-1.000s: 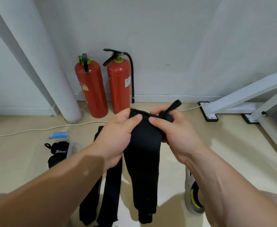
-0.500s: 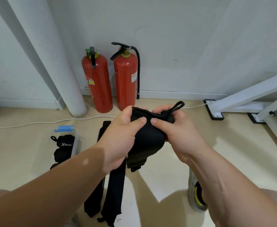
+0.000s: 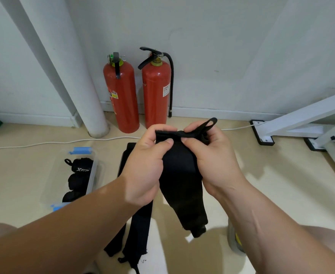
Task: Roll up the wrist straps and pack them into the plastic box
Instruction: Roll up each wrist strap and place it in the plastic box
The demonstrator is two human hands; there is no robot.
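- Open beige floor (image 3: 271, 184) is bounded at right by a slanted white metal frame (image 3: 301, 117).
- Two red cylindrical fire extinguishers (image 3: 121, 95) are stood against the far wall.
- A clear plastic box (image 3: 92, 175) holding rolled black straps (image 3: 79, 167) is set at left.
- Flat black straps (image 3: 140, 224) are laid lengthwise on the floor, between the box and the open floor.
- A long black fabric wrist strap (image 3: 180, 175) is hung downward above them, its top edge pinched by the left hand (image 3: 144, 167) and right hand (image 3: 212, 161).

The left hand (image 3: 144, 167) and the right hand (image 3: 212, 155) were raised together. Each pinched the top edge of a black wrist strap (image 3: 180, 175), and a thumb loop (image 3: 212, 122) poked out above the right hand's fingers. The rest of the strap hung loose between the forearms. Under it two flat straps (image 3: 140, 230) lay on the floor (side by side). Left of them sat the clear plastic box (image 3: 92, 173) with rolled straps (image 3: 79, 167) inside. Two red fire extinguishers (image 3: 121, 95) stood against the wall.
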